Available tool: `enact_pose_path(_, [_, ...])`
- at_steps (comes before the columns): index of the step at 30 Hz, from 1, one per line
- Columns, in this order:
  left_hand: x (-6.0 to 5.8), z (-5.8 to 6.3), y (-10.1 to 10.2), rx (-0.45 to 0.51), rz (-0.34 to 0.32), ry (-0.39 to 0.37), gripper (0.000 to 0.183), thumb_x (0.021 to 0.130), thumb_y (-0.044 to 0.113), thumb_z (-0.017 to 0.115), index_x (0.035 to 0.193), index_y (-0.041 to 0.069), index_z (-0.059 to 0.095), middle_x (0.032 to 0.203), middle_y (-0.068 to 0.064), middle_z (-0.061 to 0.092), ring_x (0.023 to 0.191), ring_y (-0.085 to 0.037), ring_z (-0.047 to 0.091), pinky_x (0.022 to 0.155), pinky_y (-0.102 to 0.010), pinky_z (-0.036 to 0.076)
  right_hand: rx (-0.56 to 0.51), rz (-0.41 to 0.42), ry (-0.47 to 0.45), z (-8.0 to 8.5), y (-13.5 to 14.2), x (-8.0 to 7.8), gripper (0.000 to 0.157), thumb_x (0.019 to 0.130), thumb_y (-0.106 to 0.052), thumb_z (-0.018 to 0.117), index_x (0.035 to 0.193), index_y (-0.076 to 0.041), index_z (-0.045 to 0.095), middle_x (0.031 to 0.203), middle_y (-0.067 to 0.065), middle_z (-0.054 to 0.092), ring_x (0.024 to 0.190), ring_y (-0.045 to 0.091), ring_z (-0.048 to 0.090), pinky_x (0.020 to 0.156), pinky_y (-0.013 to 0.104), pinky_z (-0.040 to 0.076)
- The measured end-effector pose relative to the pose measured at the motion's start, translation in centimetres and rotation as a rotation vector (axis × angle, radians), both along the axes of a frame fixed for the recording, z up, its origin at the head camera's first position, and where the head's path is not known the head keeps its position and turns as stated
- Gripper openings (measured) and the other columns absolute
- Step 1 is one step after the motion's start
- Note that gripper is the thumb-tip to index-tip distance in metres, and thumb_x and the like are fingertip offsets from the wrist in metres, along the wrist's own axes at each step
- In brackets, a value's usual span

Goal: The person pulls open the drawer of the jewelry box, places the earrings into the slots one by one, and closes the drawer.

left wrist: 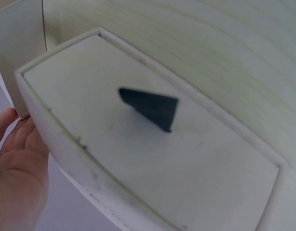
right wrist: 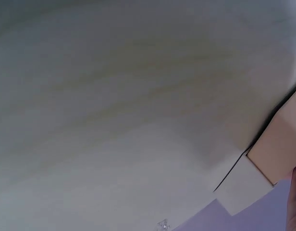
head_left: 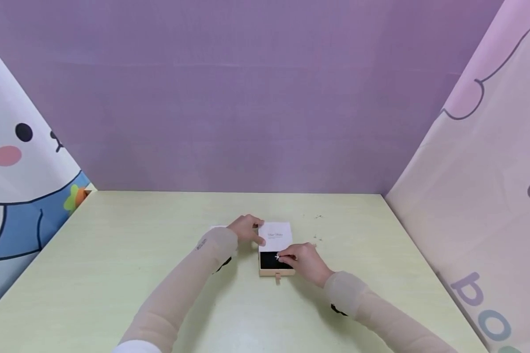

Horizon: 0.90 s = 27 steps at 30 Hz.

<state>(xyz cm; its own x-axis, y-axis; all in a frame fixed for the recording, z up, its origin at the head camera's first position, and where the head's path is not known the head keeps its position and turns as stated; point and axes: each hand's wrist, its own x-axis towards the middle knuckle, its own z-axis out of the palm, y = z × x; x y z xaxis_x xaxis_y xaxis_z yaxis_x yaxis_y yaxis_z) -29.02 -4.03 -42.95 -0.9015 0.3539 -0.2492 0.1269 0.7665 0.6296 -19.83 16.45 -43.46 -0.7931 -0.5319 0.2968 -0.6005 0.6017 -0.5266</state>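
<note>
A small white drawer box (head_left: 276, 230) with faint print on its top lies mid-table. Its tan drawer (head_left: 277, 273), lined in black (head_left: 267, 261) and fitted with a short pull tab, is slid out toward me. My left hand (head_left: 247, 229) holds the box's white sleeve at its left side; in the left wrist view, fingers (left wrist: 25, 137) touch the sleeve's corner. Over the drawer my right hand (head_left: 306, 260) pinches a tiny pale, silvery piece (head_left: 277, 256), its exact kind too small to tell. In the right wrist view only the hand's edge shows beside the drawer (right wrist: 277, 144).
A white rectangular box part (left wrist: 210, 149) with a black tab (left wrist: 155, 107) lies left of the sleeve, mostly behind my left forearm in the head view. Several tiny glinting bits (head_left: 319, 216) lie right of the box on the pale table (head_left: 137, 274). Printed cloths hang around.
</note>
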Motion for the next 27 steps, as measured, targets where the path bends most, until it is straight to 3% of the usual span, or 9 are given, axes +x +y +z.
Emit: enact_pose_path(27, [0.5,0.2,0.2,0.032,0.005,0.003,0.074,0.07,0.027,0.079,0.134,0.009,0.047,0.137,-0.008,0.047,0.128,-0.026,0.042,0.109,-0.041,0.031,0.118,0.005,0.07,-0.6,-1.3,-0.3,0.007,0.079,-0.005,0.069,0.084,-0.005,0.073,0.08,0.004,0.071,0.072,0.011,0.067,0.063,0.015,0.052])
